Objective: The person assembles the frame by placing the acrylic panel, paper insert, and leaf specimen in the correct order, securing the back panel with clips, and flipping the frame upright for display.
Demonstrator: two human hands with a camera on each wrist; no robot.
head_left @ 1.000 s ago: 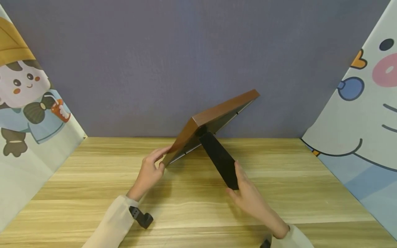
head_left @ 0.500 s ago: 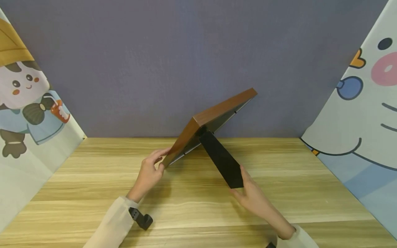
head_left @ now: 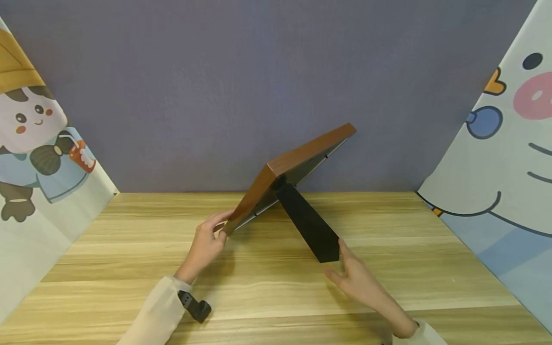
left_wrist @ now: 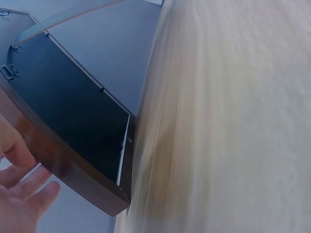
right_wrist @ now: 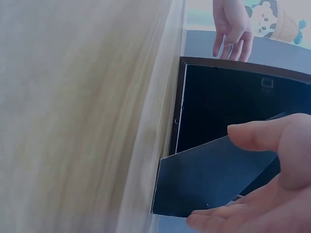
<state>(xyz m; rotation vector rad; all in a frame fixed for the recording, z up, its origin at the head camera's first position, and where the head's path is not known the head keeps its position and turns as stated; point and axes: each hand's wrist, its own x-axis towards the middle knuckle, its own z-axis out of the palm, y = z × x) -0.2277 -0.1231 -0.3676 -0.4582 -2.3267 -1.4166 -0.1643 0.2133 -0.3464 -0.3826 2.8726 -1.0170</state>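
A picture frame point(head_left: 252, 196) with a brown rim and black back point(left_wrist: 73, 102) stands tilted on the table, its back towards me. From that back a black easel stand point(head_left: 308, 225) slants down to the tabletop. My left hand point(head_left: 207, 244) holds the frame's left side, thumb and fingers at the brown rim. Beside the lower end of the stand is my right hand point(head_left: 360, 280); a finger touches the stand's right edge while the thumb sits apart from it in the head view. In the right wrist view the right hand's fingers point(right_wrist: 218, 221) spread loosely about the stand. The frame's front is hidden.
The wood-grain table point(head_left: 267, 306) meets a grey back wall point(head_left: 215, 96). Side panels with cartoon prints stand at the left point(head_left: 26, 258) and right point(head_left: 457, 167). A black wrist device point(head_left: 195, 306) sits on the left sleeve.
My right hand has loosened from the stand and slid down and right, its thumb coming off. The stand's lower end has swung slightly right. My left hand stays at the frame.
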